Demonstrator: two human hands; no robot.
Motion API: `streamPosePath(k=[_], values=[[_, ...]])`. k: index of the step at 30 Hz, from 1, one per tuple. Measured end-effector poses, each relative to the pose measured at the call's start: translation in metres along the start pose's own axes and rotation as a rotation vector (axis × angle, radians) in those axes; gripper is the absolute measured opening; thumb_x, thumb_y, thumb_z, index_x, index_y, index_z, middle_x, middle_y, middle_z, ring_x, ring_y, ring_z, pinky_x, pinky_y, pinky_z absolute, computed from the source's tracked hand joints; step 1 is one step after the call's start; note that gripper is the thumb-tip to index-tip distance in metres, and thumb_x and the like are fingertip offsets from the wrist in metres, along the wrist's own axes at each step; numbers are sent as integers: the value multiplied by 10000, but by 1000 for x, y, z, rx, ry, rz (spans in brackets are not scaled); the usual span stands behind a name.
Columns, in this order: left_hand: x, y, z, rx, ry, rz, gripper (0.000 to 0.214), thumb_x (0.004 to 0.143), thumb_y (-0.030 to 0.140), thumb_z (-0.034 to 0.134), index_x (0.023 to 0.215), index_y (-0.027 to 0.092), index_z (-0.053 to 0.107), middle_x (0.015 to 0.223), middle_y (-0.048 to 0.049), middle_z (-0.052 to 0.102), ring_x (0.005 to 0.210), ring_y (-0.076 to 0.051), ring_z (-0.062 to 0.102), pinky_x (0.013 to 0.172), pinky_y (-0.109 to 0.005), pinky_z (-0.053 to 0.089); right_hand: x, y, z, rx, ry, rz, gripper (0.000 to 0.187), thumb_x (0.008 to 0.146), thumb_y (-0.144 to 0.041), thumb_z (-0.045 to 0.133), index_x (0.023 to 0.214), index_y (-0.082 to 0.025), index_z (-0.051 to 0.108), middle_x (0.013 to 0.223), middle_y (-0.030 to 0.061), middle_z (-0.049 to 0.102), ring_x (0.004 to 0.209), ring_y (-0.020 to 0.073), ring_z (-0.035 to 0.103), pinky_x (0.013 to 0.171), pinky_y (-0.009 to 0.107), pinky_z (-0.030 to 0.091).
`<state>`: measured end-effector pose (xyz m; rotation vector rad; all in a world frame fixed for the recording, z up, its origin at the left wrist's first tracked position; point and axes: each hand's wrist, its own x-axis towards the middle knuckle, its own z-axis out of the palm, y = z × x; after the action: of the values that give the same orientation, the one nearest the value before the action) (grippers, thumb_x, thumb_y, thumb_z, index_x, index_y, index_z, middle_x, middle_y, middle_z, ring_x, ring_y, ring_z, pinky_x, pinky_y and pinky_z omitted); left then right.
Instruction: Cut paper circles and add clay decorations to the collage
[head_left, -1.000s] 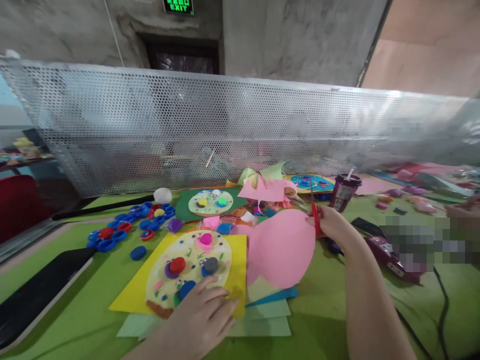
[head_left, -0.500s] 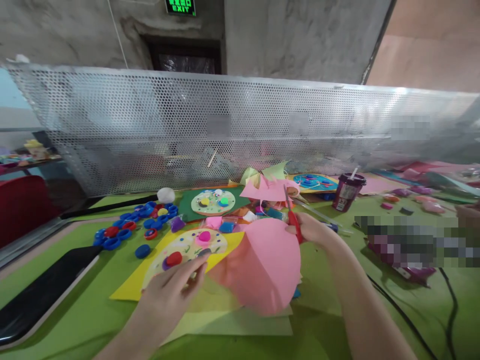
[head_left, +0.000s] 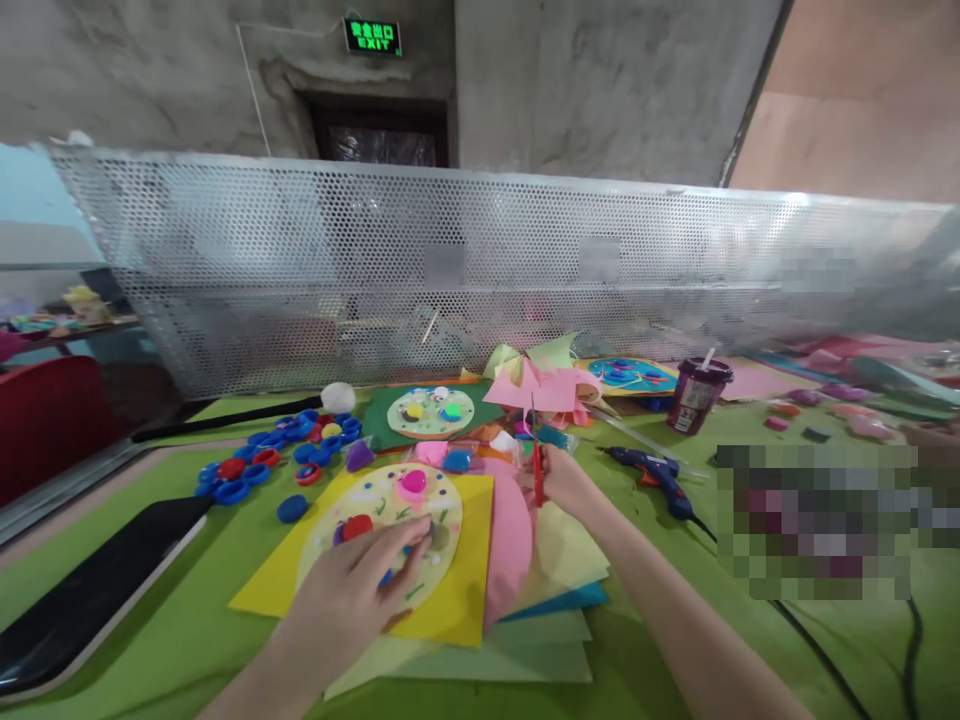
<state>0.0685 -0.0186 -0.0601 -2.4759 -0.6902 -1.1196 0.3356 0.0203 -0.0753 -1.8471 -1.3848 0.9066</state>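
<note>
One pair of red scissors [head_left: 538, 478] is gripped in the right hand [head_left: 562, 484], pointing away; the left hand [head_left: 346, 575] arches over yellow card [head_left: 478, 590], its hold unclear to me.

A strip of bare green desk [head_left: 217, 570] between the flat black object [head_left: 97, 590] and the yellow sheet [head_left: 476, 560] offers a low way in, with a blue disc [head_left: 292, 508] at its far end. Ahead of the right hand [head_left: 559, 478] and its red scissors [head_left: 538, 475], pink paper scraps [head_left: 536, 390] stand up. The glue gun [head_left: 660, 475] and upright cup [head_left: 697, 400] obstruct the right; a perforated panel [head_left: 495, 255] bars the back.
</note>
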Motion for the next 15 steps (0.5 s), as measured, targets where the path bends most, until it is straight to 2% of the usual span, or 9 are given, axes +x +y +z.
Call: streamPosePath(k=[3, 6, 8, 12, 15], values=[[-2, 6, 4, 2, -72, 96, 223, 878, 327, 498, 1027, 194, 598, 884, -18, 745, 790, -167, 698, 730, -266, 564, 0, 2, -9, -36, 40, -3, 292, 886, -290, 540, 1146, -156, 529, 1132, 75, 567, 939, 198, 590, 778, 396, 513], [-3, 13, 7, 37, -234, 260, 422, 803, 493, 551, 1098, 192, 585, 992, -27, 732, 887, -213, 681, 781, -327, 556, -5, -2, -17, -79, 42, 16, 282, 887, -289, 539, 1134, -152, 536, 1111, 72, 578, 917, 190, 597, 767, 385, 517], [-3, 16, 8, 64, -336, 323, 515, 775, 529, 567, 1159, 187, 555, 1062, -33, 712, 937, -224, 667, 781, -333, 554, -11, -6, -24, -118, 51, 45, 281, 888, -291, 538, 1132, -152, 537, 1110, 72, 578, 920, 191, 596, 771, 388, 515], [-3, 19, 11, 30, -402, 309, 444, 811, 432, 564, 1178, 183, 547, 1063, -46, 710, 968, -220, 654, 832, -334, 531, -20, -7, -41, -196, 23, 152, 288, 888, -299, 536, 1140, -158, 534, 1123, 73, 572, 934, 197, 592, 779, 392, 511], [-2, 22, 13, 4, -339, 307, 283, 899, 313, 433, 1081, 175, 600, 977, -52, 734, 906, -209, 674, 829, -342, 527, -24, -3, -49, -244, -70, 245, 272, 890, -304, 532, 1123, -164, 548, 1129, 75, 573, 941, 196, 589, 789, 386, 507]])
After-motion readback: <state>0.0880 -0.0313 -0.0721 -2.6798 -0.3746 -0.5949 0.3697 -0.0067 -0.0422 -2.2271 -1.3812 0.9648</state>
